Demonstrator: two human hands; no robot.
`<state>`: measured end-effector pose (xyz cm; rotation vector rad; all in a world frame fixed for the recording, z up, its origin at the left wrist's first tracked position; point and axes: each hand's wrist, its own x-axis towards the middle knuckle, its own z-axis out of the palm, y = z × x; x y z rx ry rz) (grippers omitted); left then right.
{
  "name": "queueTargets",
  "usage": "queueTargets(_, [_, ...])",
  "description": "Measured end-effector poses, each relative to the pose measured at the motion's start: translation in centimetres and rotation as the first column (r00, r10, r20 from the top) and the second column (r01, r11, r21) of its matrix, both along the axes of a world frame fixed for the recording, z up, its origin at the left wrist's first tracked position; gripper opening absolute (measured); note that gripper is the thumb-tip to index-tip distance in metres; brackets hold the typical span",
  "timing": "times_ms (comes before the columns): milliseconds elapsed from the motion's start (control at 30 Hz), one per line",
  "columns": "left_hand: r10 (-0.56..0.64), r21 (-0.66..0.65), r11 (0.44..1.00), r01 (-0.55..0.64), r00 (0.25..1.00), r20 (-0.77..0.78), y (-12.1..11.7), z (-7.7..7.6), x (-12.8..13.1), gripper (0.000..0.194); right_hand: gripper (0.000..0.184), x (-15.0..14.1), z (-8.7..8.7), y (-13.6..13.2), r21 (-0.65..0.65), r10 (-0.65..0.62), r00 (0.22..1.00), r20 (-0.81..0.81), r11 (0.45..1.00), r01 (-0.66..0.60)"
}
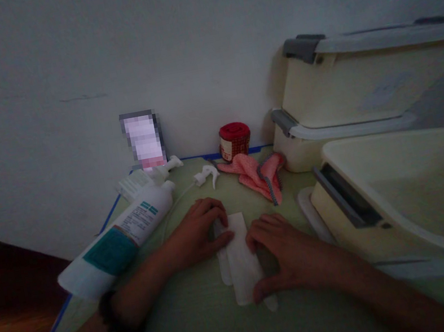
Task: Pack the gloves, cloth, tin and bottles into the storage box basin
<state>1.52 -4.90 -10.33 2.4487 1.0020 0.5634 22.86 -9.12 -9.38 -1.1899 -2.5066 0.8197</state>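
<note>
Several thin, white, flat strips (242, 268) with rounded ends overlap on the green table surface between my hands. My left hand (203, 229) has its curled fingers and thumb at the upper left edge of the strips. On the opposite side, my right hand (282, 252) grips their right edge, with its fingers bent near the top and its thumb low down. What lies under the fingers is hidden. Beside my left forearm rests a large white bottle (120, 247) with a teal label, on its side. A white trigger spray head (207, 176) with a thin tube lies beyond my left hand.
A pink cloth (255, 171) with checked trim lies crumpled before a red rolled item (235, 139) in a paper band. A blurred phone (144, 139) leans on the wall. Cream storage bins (341, 208) with grey latches stand at right. The table's blue edge (52, 322) runs along the left.
</note>
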Motion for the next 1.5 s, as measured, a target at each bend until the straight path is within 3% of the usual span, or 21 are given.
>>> queueTargets(100, [-0.032, 0.040, 0.999, 0.030, 0.998, 0.049, -0.7, 0.9, 0.2, 0.008, 0.048, 0.2, 0.0, 0.1, 0.001, 0.028, 1.000, -0.007, 1.000, -0.028])
queueTargets(300, [-0.334, -0.049, 0.942, 0.331, 0.938, -0.094, -1.9, 1.6, 0.9, 0.013, 0.042, 0.6, -0.1, 0.3, 0.013, 0.092, 0.996, -0.004, 0.996, -0.092])
queueTargets(600, [-0.337, -0.115, 0.939, 0.323, 0.933, -0.126, -1.9, 1.8, 1.0, 0.038, 0.046, 0.9, 0.0, 0.3, 0.030, 0.135, 0.991, 0.010, 0.990, -0.135])
queueTargets(1033, [-0.343, -0.110, 0.937, 0.331, 0.933, -0.111, -2.0, 1.5, 1.0, 0.043, 0.047, 0.7, -0.1, 0.3, 0.026, 0.137, 0.990, 0.014, 0.990, -0.138])
queueTargets(1133, [-0.361, -0.168, 0.920, 0.353, 0.932, -0.023, -1.8, 1.6, 0.7, 0.032, 0.034, 0.7, 0.2, 0.3, -0.008, 0.118, 0.993, -0.017, 0.993, -0.118])
queueTargets(1200, [-0.314, -0.181, 0.931, 0.318, 0.948, 0.047, -1.5, 1.4, 0.4, 0.018, 0.021, 0.7, 0.2, 0.4, 0.007, 0.062, 0.997, -0.034, 0.998, -0.062])
queueTargets(1267, [-0.193, -0.124, 0.972, 0.201, 0.978, 0.074, -1.2, 1.1, 0.3, 0.014, 0.011, 0.6, -0.1, 0.5, 0.064, -0.033, 0.998, -0.052, 0.997, 0.036])
queueTargets(1400, [0.092, 0.045, 0.995, -0.092, 0.996, 0.007, -0.6, 0.2, 0.4, 0.013, 0.021, 0.1, -1.1, 0.7, 0.180, -0.181, 0.979, -0.090, 0.964, 0.194])
queueTargets(1500, [0.182, 0.079, 0.981, -0.174, 0.978, -0.103, -0.5, -0.3, 0.5, 0.019, 0.030, -0.4, -1.7, 0.7, 0.225, -0.234, 0.970, -0.064, 0.944, 0.242])
